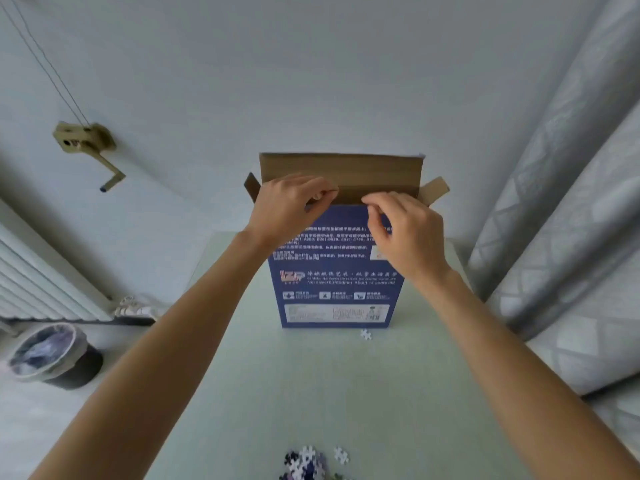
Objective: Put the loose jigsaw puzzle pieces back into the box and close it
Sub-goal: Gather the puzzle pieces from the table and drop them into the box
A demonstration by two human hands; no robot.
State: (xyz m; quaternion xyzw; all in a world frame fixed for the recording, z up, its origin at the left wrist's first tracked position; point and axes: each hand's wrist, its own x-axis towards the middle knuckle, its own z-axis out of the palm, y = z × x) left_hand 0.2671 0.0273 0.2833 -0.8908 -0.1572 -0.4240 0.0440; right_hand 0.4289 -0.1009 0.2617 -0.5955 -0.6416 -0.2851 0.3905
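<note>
Fingers [323,195] of the left hand [287,206] and right hand [405,230] pinch the near top edge of the upright box [334,289], loose puzzle pieces [308,462] near on the bench [311,382].

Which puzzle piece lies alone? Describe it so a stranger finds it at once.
Start at the tall blue box standing upright on the pale green table. Look at the foot of its near face, towards the right corner: the single white piece lies there, far from the pile at the near edge.

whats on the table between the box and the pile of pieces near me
In the head view, one stray piece lies just before the box; from there to the pile the table is bare.
</note>
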